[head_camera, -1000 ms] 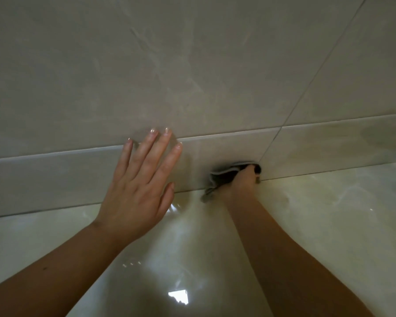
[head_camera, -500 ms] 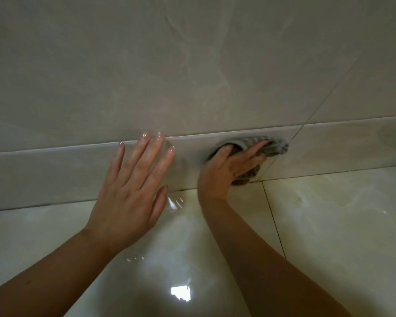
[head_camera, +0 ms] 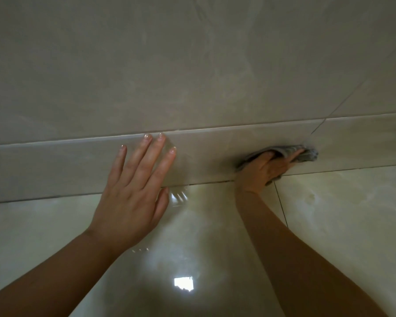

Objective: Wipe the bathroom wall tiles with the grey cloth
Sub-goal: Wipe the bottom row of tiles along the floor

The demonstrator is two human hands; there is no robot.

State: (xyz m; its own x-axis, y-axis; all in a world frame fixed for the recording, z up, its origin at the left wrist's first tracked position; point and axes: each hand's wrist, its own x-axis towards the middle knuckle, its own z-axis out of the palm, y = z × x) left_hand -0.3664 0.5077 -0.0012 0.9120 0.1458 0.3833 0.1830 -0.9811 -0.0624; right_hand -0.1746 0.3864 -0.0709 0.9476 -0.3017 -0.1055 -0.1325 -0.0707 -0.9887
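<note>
The wall is covered in large beige-grey tiles [head_camera: 192,72], with a narrow skirting band of tiles [head_camera: 55,165] at its foot. My right hand [head_camera: 264,171] presses the grey cloth [head_camera: 306,155] flat against that skirting band, beside a vertical grout line. The cloth is bunched and mostly hidden under my fingers, showing above and to the right of them. My left hand [head_camera: 133,193] rests flat on the skirting band further left, fingers spread, holding nothing.
Below the skirting lies a glossy pale floor [head_camera: 341,225] of large tiles with a dark grout line running toward me. A bright window reflection [head_camera: 183,283] shines on the floor between my forearms.
My right hand has slid the cloth to the right along the skirting band, flattening from a low grip at the floor joint to a spread press. My left hand stays planted.
</note>
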